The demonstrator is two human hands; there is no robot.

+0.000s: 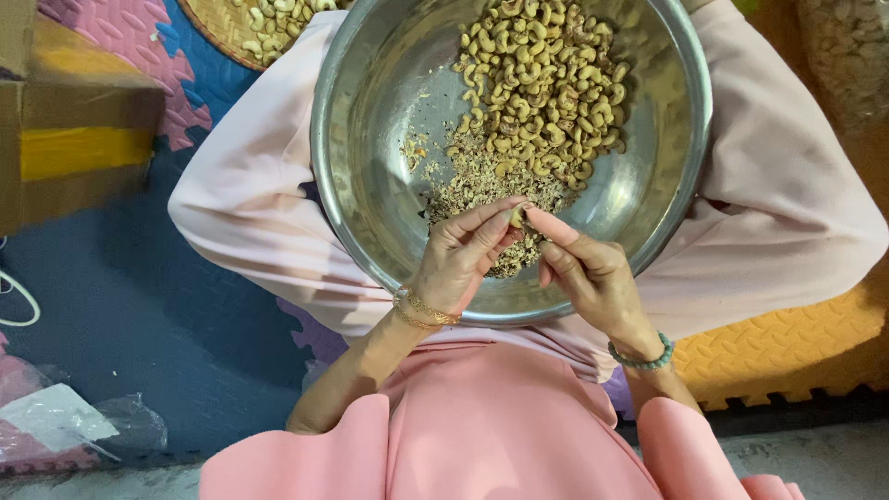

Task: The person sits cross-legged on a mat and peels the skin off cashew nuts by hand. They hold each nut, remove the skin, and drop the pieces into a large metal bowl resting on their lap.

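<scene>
A large steel bowl (370, 176) rests on my lap, which is covered in pale pink cloth. Inside it lies a heap of cashew nuts (546, 83) at the far side and a pile of brown skin flakes (472, 181) nearer me. My left hand (458, 259) and my right hand (593, 278) meet over the bowl's near side. Both pinch a single cashew nut (517, 216) between their fingertips. A gold bangle sits on the left wrist and a green bead bracelet on the right.
A woven tray (218, 28) with more cashews stands at the top left. Cardboard boxes (74, 120) are at the far left. Coloured foam floor mats (778, 352) surround me, and a crumpled plastic bag (65, 421) lies at the bottom left.
</scene>
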